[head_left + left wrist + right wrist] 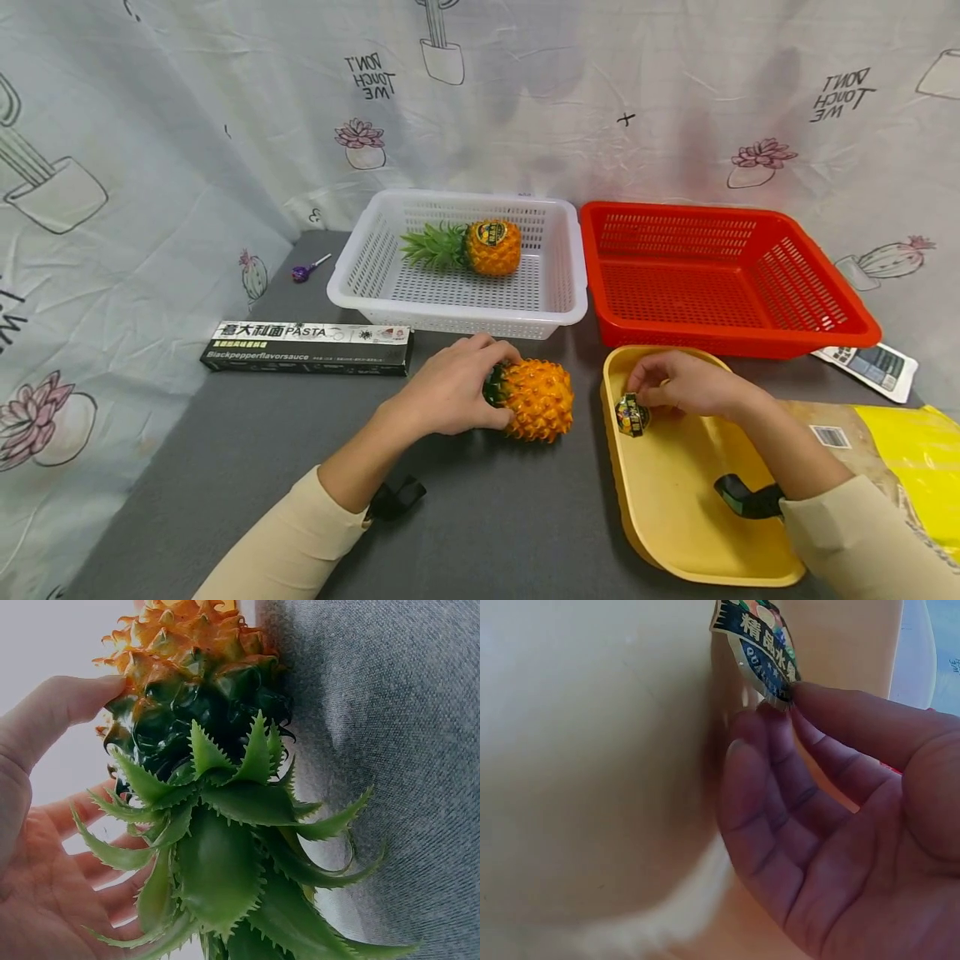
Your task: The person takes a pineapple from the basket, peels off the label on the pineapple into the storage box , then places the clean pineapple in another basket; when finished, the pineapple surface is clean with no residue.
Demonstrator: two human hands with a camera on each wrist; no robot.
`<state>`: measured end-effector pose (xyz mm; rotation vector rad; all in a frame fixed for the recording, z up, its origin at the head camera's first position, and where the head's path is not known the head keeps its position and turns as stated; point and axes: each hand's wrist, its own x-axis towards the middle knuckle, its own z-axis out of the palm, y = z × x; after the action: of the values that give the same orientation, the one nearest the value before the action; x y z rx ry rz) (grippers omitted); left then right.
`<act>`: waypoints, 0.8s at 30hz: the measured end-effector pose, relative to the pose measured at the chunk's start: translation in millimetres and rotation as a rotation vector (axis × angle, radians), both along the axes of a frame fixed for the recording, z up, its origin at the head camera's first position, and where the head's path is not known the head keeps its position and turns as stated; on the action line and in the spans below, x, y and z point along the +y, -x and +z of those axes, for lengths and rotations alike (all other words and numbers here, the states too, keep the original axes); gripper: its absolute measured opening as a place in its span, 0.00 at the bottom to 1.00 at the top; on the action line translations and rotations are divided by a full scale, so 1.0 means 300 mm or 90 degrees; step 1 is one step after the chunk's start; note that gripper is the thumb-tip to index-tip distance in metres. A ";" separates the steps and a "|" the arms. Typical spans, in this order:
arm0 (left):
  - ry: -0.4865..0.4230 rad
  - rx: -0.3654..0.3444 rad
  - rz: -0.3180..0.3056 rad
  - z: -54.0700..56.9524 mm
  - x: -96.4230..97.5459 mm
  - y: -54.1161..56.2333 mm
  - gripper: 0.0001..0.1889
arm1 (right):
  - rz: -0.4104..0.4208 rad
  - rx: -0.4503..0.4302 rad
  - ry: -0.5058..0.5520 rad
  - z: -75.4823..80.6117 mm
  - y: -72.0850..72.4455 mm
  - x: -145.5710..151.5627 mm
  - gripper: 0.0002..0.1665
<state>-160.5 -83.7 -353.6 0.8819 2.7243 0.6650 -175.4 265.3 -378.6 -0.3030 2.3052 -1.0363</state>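
My left hand [459,385] grips an orange toy pineapple [542,402] lying on its side on the grey table. In the left wrist view the thumb presses the body just above the green leaves [225,862], with fingers behind it. Inside the yellow tray [697,558], by its left wall, my right hand [678,385] pinches a dark, gold-edged fruit sticker [761,645] between thumb and fingertips. Chinese characters and coloured fruit are printed on the sticker. A second pineapple [493,250], bearing a similar sticker, lies in the white basket [457,315].
The red basket [720,337] stands behind the yellow tray. A black pasta box [307,348] lies left of my left hand, with a purple lollipop [302,272] behind it. Right of the tray are a yellow-and-brown packet [911,467] and a white-edged package [873,369].
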 end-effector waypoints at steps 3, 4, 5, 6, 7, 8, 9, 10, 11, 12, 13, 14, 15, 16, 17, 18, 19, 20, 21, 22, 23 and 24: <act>0.000 -0.001 0.001 0.000 -0.001 0.001 0.33 | 0.013 0.016 -0.016 -0.002 -0.001 0.002 0.07; 0.000 -0.001 0.001 -0.001 -0.001 0.001 0.33 | 0.017 0.020 -0.018 -0.003 -0.002 0.003 0.07; 0.000 -0.001 0.001 -0.001 0.000 0.002 0.33 | 0.021 0.024 -0.020 -0.003 -0.002 0.004 0.07; 0.000 -0.001 0.000 -0.002 0.000 0.002 0.32 | 0.023 0.028 -0.021 -0.001 -0.002 0.005 0.07; -0.001 -0.001 0.000 -0.003 0.000 0.002 0.32 | 0.024 0.032 -0.020 0.000 -0.003 0.005 0.07; -0.001 -0.001 0.000 -0.003 0.000 0.002 0.32 | 0.026 0.039 -0.023 0.002 -0.004 0.006 0.07; 0.000 -0.001 -0.001 -0.004 0.001 0.002 0.32 | 0.026 0.043 -0.024 0.005 -0.005 0.007 0.08; 0.001 -0.001 -0.002 -0.004 0.002 0.002 0.32 | 0.027 0.047 -0.026 0.011 -0.007 0.006 0.08; 0.003 -0.001 -0.003 -0.004 0.003 0.001 0.32 | 0.028 0.048 -0.028 0.017 -0.009 0.006 0.08; 0.004 -0.002 -0.004 -0.004 0.004 0.001 0.32 | 0.024 0.044 -0.029 0.027 -0.011 0.005 0.08; 0.005 -0.002 -0.004 -0.003 0.005 0.001 0.32 | 0.024 0.044 -0.029 0.038 -0.013 0.003 0.09; 0.007 -0.002 -0.005 -0.002 0.007 0.000 0.32 | 0.024 0.044 -0.032 0.052 -0.015 0.001 0.09; 0.008 -0.002 -0.005 -0.002 0.008 0.000 0.32 | 0.023 0.041 -0.033 0.067 -0.016 -0.003 0.10; 0.008 -0.003 -0.005 -0.001 0.009 0.000 0.32 | 0.025 0.043 -0.036 0.082 -0.017 -0.007 0.10; 0.009 -0.003 -0.004 0.000 0.010 -0.001 0.32 | 0.026 0.045 -0.036 0.098 -0.018 -0.012 0.11; 0.010 -0.003 -0.003 0.001 0.011 -0.001 0.32 | 0.026 0.048 -0.036 0.114 -0.018 -0.018 0.11; 0.011 -0.004 -0.002 0.001 0.011 -0.002 0.32 | 0.029 0.056 -0.035 0.128 -0.019 -0.025 0.12; 0.011 -0.003 -0.001 0.001 0.011 -0.002 0.32 | 0.029 0.062 -0.035 0.141 -0.018 -0.033 0.13; 0.012 -0.003 0.000 0.001 0.011 -0.003 0.33 | 0.030 0.068 -0.032 0.153 -0.018 -0.043 0.13; 0.013 -0.003 0.001 0.000 0.010 -0.003 0.32 | 0.032 0.074 -0.026 0.164 -0.018 -0.053 0.13; 0.015 -0.002 0.002 -0.001 0.010 -0.004 0.32 | 0.033 0.079 -0.019 0.173 -0.018 -0.065 0.14; 0.016 -0.001 0.003 -0.002 0.009 -0.004 0.32 | 0.034 0.084 -0.012 0.182 -0.018 -0.078 0.14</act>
<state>-159.2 -81.0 -354.2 0.8700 2.7280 0.6302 -170.1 242.0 -323.9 -0.4356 2.4082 -0.9939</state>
